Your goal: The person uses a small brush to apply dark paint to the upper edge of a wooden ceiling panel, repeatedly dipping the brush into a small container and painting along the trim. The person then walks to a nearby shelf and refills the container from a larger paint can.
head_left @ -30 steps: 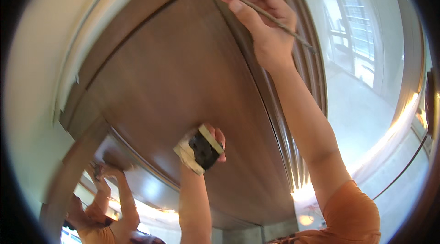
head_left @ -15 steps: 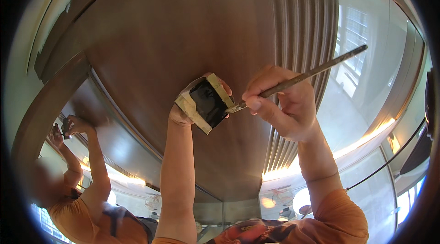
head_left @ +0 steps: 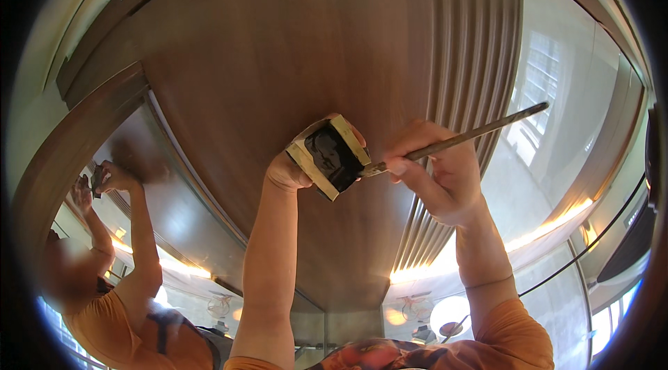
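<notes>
My left hand (head_left: 284,172) holds a small square tan container (head_left: 362,160) with glossy dark paint (head_left: 328,149) inside, in front of a brown wooden panel (head_left: 292,36). My right hand (head_left: 438,168), just to its right, pinches a long, thin paintbrush (head_left: 511,118) near its lower end. The brush slants down to the container's right edge, where its tip is partly hidden.
Vertical ribbed trim (head_left: 474,36) borders a pale glossy surface (head_left: 570,106) on the right, above lit strips (head_left: 557,220). A dark cable (head_left: 567,264) curves at the right. On the left, a wood-framed mirrored surface (head_left: 149,140) shows what appears to be my reflected arms and orange shirt.
The brush has come down from high on the panel to the container, which appeared higher half a second ago than a second ago and now sits slightly to the right.
</notes>
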### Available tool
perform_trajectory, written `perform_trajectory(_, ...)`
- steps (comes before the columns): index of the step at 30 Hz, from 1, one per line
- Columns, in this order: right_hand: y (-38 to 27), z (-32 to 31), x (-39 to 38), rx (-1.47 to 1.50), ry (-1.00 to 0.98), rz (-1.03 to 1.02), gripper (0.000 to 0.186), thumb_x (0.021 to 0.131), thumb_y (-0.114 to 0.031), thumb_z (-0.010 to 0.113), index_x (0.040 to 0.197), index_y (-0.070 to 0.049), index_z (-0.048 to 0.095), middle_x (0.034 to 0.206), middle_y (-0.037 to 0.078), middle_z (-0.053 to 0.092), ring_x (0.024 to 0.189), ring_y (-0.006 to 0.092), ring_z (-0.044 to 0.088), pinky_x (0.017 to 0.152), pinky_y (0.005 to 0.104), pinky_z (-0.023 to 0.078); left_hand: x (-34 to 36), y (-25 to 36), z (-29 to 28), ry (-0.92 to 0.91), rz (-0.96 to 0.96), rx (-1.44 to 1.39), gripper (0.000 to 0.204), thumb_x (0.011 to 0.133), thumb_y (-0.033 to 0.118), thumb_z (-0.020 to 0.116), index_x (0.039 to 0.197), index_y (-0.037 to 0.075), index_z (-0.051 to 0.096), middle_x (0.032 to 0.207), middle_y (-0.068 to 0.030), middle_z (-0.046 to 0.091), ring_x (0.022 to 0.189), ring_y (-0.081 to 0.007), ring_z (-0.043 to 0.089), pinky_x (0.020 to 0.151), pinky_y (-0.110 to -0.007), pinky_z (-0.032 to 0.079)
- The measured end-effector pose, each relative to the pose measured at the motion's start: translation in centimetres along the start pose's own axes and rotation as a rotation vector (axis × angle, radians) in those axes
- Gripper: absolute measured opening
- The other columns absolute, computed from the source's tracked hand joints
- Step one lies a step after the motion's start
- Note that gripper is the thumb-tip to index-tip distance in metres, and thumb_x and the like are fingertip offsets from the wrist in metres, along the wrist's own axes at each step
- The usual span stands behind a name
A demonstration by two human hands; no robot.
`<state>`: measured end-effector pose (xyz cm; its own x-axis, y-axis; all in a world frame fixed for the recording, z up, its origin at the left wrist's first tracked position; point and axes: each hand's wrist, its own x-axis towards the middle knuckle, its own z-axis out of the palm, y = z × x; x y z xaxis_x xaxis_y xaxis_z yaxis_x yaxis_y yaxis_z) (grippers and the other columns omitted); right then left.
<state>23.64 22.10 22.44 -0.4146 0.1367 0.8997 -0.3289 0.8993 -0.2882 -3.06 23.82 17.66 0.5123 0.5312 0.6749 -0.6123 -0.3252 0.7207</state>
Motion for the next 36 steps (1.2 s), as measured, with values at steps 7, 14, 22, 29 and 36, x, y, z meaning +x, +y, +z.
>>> perform_trajectory(7,0.0,0.2,0.4,0.005,-0.014,-0.039,0.005,0.096,-0.002,0.067,0.095,0.002,0.065,0.082,0.010,0.065,0.071,0.0155,0.063,0.062,0.0281,0.049,0.0,0.1,-0.3,-0.012,0.005,0.001,0.096,0.061,0.025,0.101,0.138,-0.004,0.052,0.129,-0.0264,0.054,0.121,-0.0351,0.057,0.086,-0.048,0.063)
perform_trajectory(14,0.4,0.5,1.1,-0.003,-0.044,-0.058,0.006,0.095,-0.003,0.069,0.095,0.001,0.065,0.082,0.010,0.066,0.070,0.0156,0.063,0.062,0.0276,0.049,-0.5,0.2,-1.2,-0.033,0.058,0.082,0.094,0.065,0.031,0.099,0.138,-0.004,0.052,0.128,-0.0243,0.056,0.122,-0.0345,0.057,0.087,-0.047,0.063)
perform_trajectory(22,1.0,-3.0,4.9,0.238,0.488,-0.003,0.012,0.097,-0.010,0.071,0.097,0.000,0.065,0.086,0.011,0.068,0.064,0.0148,0.062,0.059,0.0270,0.052,0.3,0.6,-1.6,-0.047,-0.017,-0.040,0.088,0.072,0.028,0.095,0.138,-0.009,0.050,0.125,-0.0196,0.059,0.125,-0.0383,0.055,0.088,-0.050,0.066)
perform_trajectory(29,4.5,-5.9,15.0,0.331,0.797,-0.443,0.026,0.099,-0.004,0.061,0.123,0.003,0.067,0.112,0.017,0.070,0.089,0.0205,0.071,0.076,0.0299,0.056,0.4,0.8,-2.0,-0.107,-0.053,-0.082,0.090,0.067,0.022,0.098,0.139,-0.004,0.051,0.131,-0.0219,0.059,0.130,-0.0392,0.056,0.095,-0.057,0.061)
perform_trajectory(36,5.8,-6.1,18.6,-0.254,0.697,-0.772,0.033,0.097,0.004,0.051,0.125,0.002,0.069,0.124,0.018,0.068,0.098,0.0228,0.072,0.087,0.0315,0.057,-0.1,0.7,-1.2,-0.053,-0.140,-0.168,0.088,0.067,0.020,0.098,0.136,-0.006,0.050,0.129,-0.0226,0.059,0.130,-0.0395,0.053,0.096,-0.061,0.060)
